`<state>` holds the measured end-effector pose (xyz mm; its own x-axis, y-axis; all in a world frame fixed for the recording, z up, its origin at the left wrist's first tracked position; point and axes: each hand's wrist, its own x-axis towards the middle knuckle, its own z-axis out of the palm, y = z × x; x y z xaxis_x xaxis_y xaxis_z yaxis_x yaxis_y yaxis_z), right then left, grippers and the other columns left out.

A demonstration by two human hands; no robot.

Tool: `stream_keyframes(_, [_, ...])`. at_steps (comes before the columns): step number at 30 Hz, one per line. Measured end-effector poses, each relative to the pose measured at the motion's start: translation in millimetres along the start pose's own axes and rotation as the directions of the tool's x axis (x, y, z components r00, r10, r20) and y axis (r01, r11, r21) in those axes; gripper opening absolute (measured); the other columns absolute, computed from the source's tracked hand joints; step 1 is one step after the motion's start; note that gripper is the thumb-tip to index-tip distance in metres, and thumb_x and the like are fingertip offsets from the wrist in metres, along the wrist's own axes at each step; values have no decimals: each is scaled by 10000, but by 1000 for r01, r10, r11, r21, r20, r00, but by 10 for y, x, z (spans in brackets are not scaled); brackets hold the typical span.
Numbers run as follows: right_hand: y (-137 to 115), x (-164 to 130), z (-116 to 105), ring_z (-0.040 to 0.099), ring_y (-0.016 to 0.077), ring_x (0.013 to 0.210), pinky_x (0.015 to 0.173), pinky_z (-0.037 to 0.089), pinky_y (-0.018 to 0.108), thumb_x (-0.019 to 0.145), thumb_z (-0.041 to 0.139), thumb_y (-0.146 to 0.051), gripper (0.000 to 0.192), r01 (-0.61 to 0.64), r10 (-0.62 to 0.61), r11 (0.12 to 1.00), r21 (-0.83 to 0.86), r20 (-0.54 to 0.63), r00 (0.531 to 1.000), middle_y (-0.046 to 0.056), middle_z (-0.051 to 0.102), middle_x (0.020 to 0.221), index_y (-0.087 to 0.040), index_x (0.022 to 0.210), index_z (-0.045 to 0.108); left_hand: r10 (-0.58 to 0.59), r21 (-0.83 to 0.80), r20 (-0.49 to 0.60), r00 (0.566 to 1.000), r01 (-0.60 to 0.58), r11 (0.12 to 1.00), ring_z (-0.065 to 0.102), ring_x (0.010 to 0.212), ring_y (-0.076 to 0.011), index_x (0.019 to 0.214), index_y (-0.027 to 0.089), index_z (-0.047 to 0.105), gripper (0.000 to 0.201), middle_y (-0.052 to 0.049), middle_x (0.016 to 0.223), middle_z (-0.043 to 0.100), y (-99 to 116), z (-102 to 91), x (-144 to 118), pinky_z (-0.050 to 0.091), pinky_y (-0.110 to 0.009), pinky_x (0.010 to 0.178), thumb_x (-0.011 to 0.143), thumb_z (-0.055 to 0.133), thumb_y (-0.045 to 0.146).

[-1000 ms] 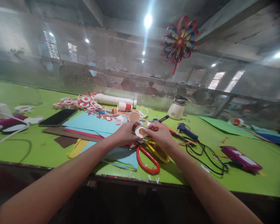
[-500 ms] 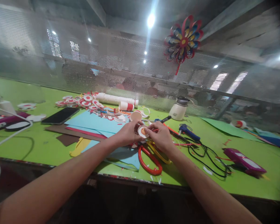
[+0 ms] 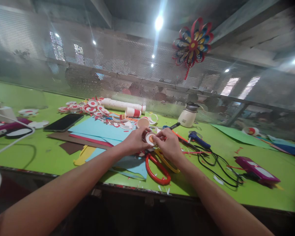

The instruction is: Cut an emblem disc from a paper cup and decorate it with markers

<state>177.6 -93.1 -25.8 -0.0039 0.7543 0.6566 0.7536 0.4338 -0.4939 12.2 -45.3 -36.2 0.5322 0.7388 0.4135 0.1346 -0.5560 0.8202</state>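
white paper disc (image 3: 150, 139) is being pinched by left hand (image 3: 134, 141) and right hand (image 3: 169, 144) fingers | red-handled scissors (image 3: 157, 170) are lying beneath on green table (image 3: 236, 164)

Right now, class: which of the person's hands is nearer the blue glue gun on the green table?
Right. The right hand lies just left of the blue glue gun; the left hand sits farther left, beyond the paper disc.

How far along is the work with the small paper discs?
Done: a pile of red-and-white discs lies at the table's far side. In hand: left hand and right hand hold one white disc with a red centre. Left: blue paper sheets remain uncut.
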Motion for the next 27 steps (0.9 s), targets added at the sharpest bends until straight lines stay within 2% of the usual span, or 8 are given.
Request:
stream_keyframes(6, [-52, -39, -12, 503, 173, 681, 664, 416, 319, 846, 622, -248, 193, 90, -89, 993, -76, 8, 996, 32, 522, 780, -208, 673, 547, -2, 16, -4, 1000, 2, 1000, 668, 864, -240, 1017, 176, 514, 469, -73, 926, 695, 20, 2, -9, 516, -382, 753, 615, 754, 199])
stream_keyframes(11, [-66, -54, -9, 506, 168, 679, 662, 412, 309, 870, 600, -212, 176, 120, -119, 987, -104, 22, 993, 30, 509, 790, -200, 702, 547, -11, 35, -8, 1000, 11, 999, 670, 847, -236, 985, 175, 529, 445, -67, 912, 697, 47, -2, -11, 519, -373, 749, 605, 760, 194])
stream_keyframes(20, [-65, -70, 8, 507, 168, 677, 660, 417, 308, 871, 592, -177, 148, 129, -128, 986, -104, 14, 992, 24, 501, 797, -189, 728, 552, -27, 15, -19, 999, 28, 1000, 673, 880, -253, 987, 153, 536, 465, -79, 937, 698, 67, -6, -11, 527, -390, 774, 589, 770, 201])
stream_keyframes(27, [-86, -64, -16, 517, 175, 722, 704, 425, 321, 860, 586, -183, 135, 101, -102, 994, -43, -12, 995, 29, 527, 807, -195, 732, 547, -44, -100, -11, 999, 42, 994, 659, 869, -244, 986, 145, 521, 497, -82, 922, 680, 37, 4, 12, 517, -399, 784, 569, 785, 204])
